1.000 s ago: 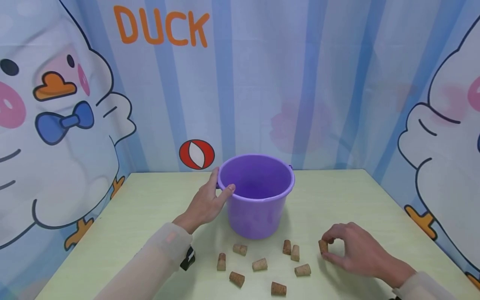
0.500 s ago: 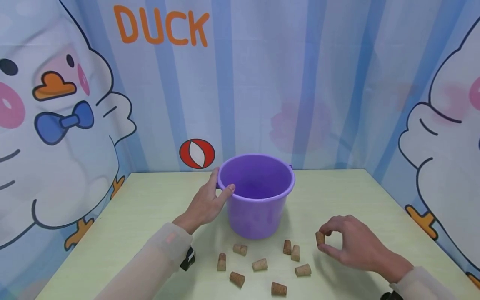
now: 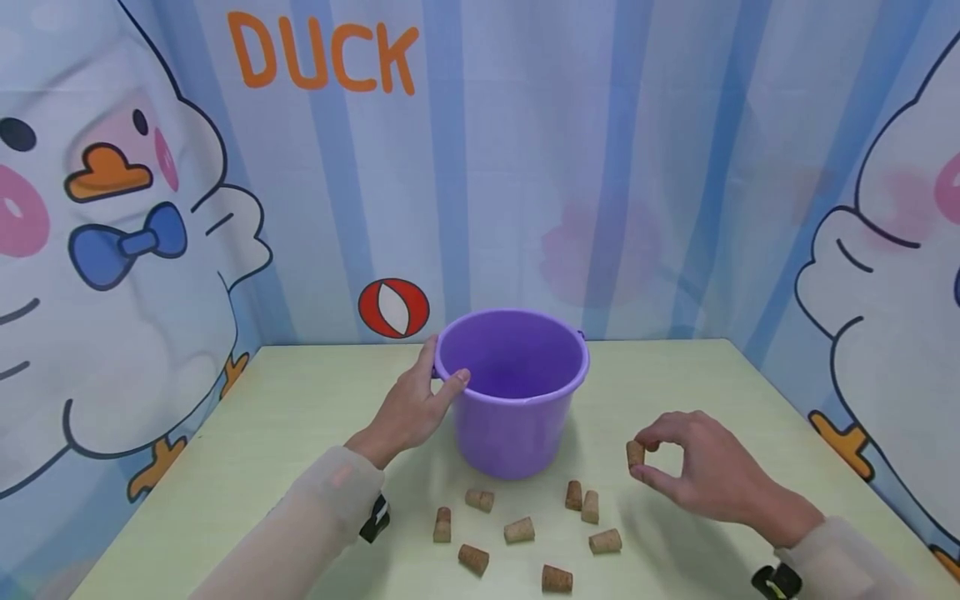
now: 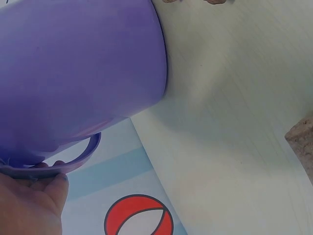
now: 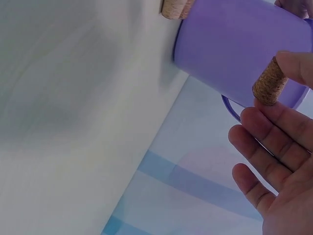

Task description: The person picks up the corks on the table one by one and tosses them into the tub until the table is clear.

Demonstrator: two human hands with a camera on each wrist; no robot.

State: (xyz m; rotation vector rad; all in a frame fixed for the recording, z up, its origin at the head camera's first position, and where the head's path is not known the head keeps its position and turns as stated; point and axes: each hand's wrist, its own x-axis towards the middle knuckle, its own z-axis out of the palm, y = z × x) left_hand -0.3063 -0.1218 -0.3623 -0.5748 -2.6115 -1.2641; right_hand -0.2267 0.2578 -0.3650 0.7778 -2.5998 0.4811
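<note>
nearest: loose corks [image 3: 519,530] on table [image 3: 675,367]. right hand [image 3: 711,475] pinches one cork [image 3: 635,454] above it, long axis near upright. left hand [image 3: 411,406], closer to the bucket [image 3: 513,437], grips its rim [image 3: 517,401] at nine o'clock; bucket lies at ten o'clock from the pinched cork.

In the left wrist view, we see the purple bucket [image 4: 83,73] cut off at upper left and a cork [image 4: 304,144] cropped at the right edge.
</note>
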